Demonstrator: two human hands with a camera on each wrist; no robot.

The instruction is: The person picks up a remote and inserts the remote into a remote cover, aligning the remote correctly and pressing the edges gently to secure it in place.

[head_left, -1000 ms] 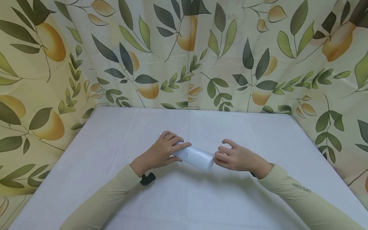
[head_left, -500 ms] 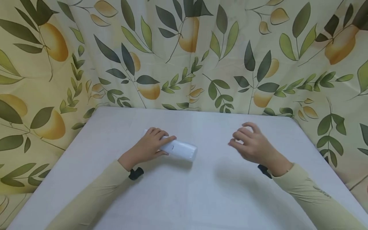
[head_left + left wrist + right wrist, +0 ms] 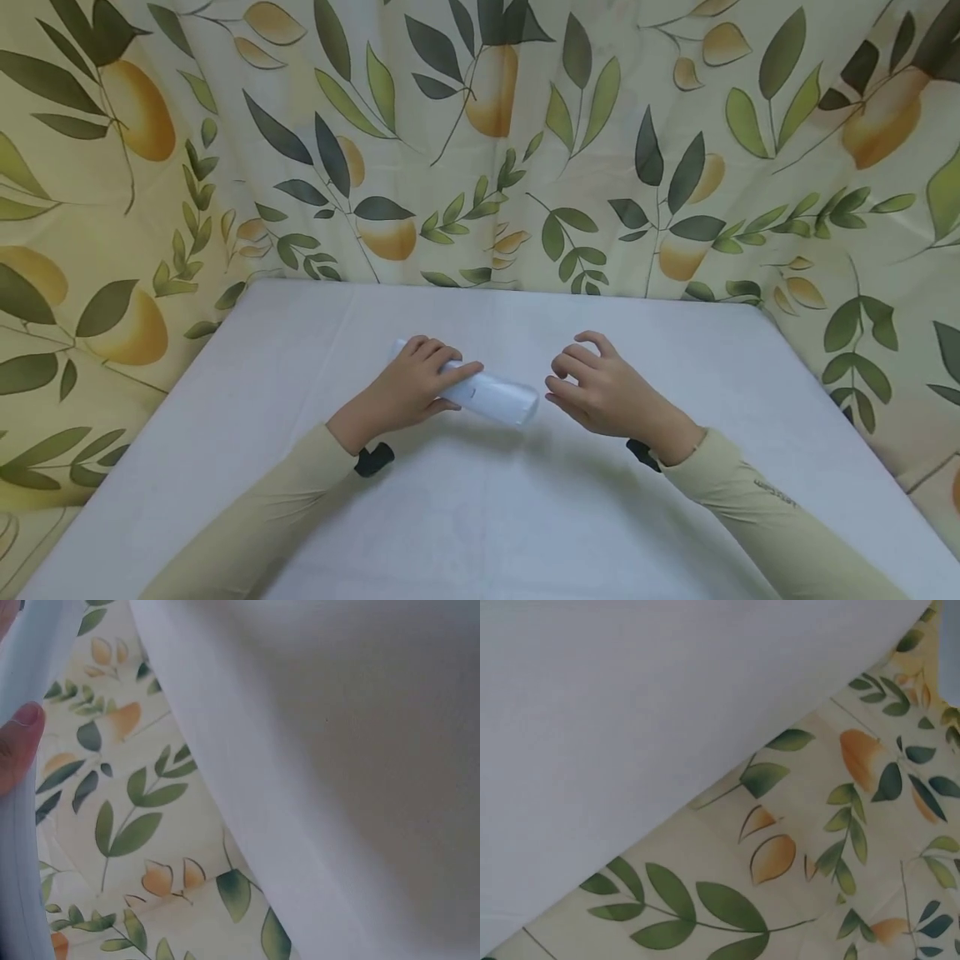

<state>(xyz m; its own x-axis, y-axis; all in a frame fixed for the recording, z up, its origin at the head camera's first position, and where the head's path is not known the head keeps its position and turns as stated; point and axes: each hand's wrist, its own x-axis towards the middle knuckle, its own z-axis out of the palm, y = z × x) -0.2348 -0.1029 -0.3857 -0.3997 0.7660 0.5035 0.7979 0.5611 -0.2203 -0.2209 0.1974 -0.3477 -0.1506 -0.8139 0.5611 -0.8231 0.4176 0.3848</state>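
A smooth white cylinder (image 3: 495, 397) with a slightly glossy surface and a small dark mark lies slanted in my left hand (image 3: 412, 383), its kind not shown. My left fingers and thumb grip it near its far left end, tilted over the table. In the left wrist view the same cylinder (image 3: 19, 862) runs along the left edge, with the left thumb (image 3: 21, 742) across it. Just right of its near end is my right hand (image 3: 603, 387), fingers loosely curled, nothing visible between them. The right wrist view shows no part of that hand.
A white cloth covers the table (image 3: 480, 517). A curtain (image 3: 525, 167) printed with fruit and leaves hangs behind and along both sides. Dark wrist straps (image 3: 375, 459) show at both cuffs.
My right hand was at the cylinder's end, swung away to the right, and is now back close beside it. The left hand shifted left with the cylinder, then partly back right.
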